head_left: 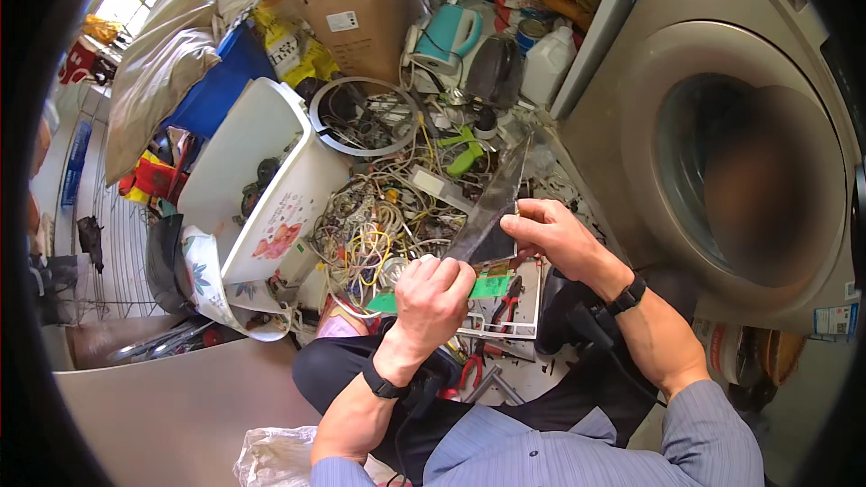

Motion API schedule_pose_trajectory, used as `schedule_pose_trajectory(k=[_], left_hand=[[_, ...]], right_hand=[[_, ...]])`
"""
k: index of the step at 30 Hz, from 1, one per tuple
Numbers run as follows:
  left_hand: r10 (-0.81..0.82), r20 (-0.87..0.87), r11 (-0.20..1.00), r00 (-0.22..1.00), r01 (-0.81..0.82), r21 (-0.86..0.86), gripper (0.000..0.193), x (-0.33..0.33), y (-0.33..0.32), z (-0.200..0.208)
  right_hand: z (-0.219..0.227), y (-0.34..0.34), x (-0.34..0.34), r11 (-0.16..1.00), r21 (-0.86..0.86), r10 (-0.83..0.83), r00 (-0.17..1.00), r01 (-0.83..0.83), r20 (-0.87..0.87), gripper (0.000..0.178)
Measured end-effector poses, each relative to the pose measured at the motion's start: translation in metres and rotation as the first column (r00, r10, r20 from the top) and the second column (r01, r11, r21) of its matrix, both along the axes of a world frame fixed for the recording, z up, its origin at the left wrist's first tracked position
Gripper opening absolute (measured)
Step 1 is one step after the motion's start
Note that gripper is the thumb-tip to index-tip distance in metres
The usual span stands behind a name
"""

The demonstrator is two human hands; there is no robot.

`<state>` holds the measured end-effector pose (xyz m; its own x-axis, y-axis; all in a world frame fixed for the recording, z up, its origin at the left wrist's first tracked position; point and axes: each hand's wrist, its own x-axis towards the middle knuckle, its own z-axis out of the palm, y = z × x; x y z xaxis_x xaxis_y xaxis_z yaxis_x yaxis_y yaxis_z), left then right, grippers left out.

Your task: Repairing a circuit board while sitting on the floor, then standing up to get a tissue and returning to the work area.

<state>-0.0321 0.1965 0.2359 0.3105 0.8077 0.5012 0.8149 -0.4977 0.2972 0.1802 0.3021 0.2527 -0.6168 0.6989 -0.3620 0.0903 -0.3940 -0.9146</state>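
A thin, glossy, see-through dark sheet (494,201) slants up between my hands, over a white-framed flat panel on my lap. My left hand (431,298) is closed in a fist at the sheet's lower left end, beside a green strip (492,286). With thumb and fingers, my right hand (561,239) pinches the sheet's right edge. Red-and-black pliers (508,304) lie on the white frame (532,302), below the strip. Another tool with red handles (472,368) rests nearer to me, next to grey metal bars (494,385).
Tangled cables (379,216) cover the floor ahead. A tilted white bin (289,189) stands to the left, and a washing machine (649,126) on the right. Farther off are a cardboard box (361,22), a turquoise kettle (446,39) and a white jug (548,63).
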Motion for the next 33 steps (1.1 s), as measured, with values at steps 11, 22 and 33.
schedule_pose_trajectory(k=[11,22,33], left_hand=[[-0.029,-0.011,0.999,1.0,0.028,-0.019,0.037,0.009,-0.005,-0.006],[-0.034,-0.024,0.998,0.999,0.035,0.06,0.024,0.014,-0.003,-0.008],[-0.064,-0.027,0.997,0.998,0.063,-0.033,0.034,0.02,-0.01,-0.018]], right_hand=[[0.012,0.007,0.027,0.98,-0.083,0.176,0.982,-0.182,-0.072,0.03],[0.02,0.011,0.039,0.952,-0.088,0.282,0.951,-0.295,-0.129,0.022],[0.026,0.012,0.036,0.972,-0.104,0.227,0.961,-0.213,0.158,0.027]])
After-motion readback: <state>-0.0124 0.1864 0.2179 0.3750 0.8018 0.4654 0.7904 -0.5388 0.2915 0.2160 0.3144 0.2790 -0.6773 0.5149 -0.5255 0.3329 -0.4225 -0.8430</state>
